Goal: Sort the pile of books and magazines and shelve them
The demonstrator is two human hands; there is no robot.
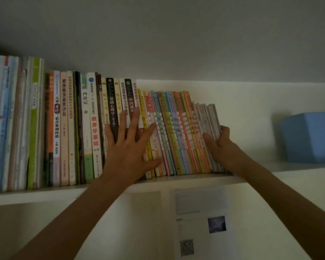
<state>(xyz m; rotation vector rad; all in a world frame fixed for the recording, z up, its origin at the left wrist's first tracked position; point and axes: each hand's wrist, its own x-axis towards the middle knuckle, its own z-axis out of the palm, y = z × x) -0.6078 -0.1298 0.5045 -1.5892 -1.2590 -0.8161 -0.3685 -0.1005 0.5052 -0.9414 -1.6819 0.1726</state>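
Centrally on the white shelf (176, 180), the left hand (129, 147) presses flat, fingers spread, against upright book spines (94, 128), while the right hand (220, 145) grips the thin leaning magazines (209, 121) at the row's right end.

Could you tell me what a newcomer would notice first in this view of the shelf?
Two hands on a packed row of books: the left hand lies flat with spread fingers on the upright spines at mid-shelf, and the right hand grips the leaning thin magazines ending the row. Farther right stands a blue box.
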